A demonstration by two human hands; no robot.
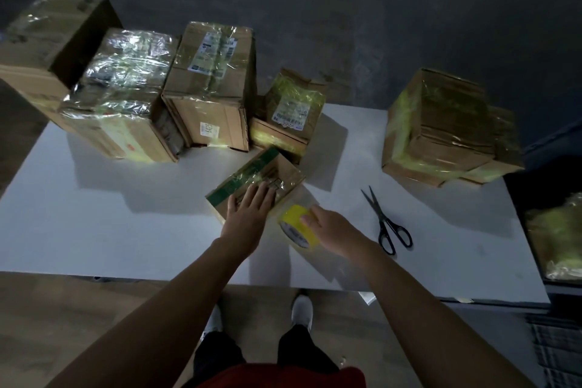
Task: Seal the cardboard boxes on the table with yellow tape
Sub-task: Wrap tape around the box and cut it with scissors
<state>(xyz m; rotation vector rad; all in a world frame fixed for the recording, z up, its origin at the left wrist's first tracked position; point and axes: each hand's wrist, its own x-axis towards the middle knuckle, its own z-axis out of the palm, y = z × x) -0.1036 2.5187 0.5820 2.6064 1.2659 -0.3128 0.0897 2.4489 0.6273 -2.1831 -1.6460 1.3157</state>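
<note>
1. Currently, left hand point(247, 217) lies flat, fingers straight, on small box point(267, 172) at counter point(126, 230) centre.
2. Meanwhile right hand point(333, 230) grips yellow tape roll point(293, 217), just beside the box.
3. Nearby, scissors point(387, 224) lie to its right.

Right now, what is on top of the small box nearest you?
The left hand lies flat on the small box, over glossy tape and a green stripe. The part under the palm is hidden.

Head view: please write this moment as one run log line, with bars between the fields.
left hand: flat on small box | right hand: grips yellow tape roll beside box | scissors: lying on table, untouched
</note>
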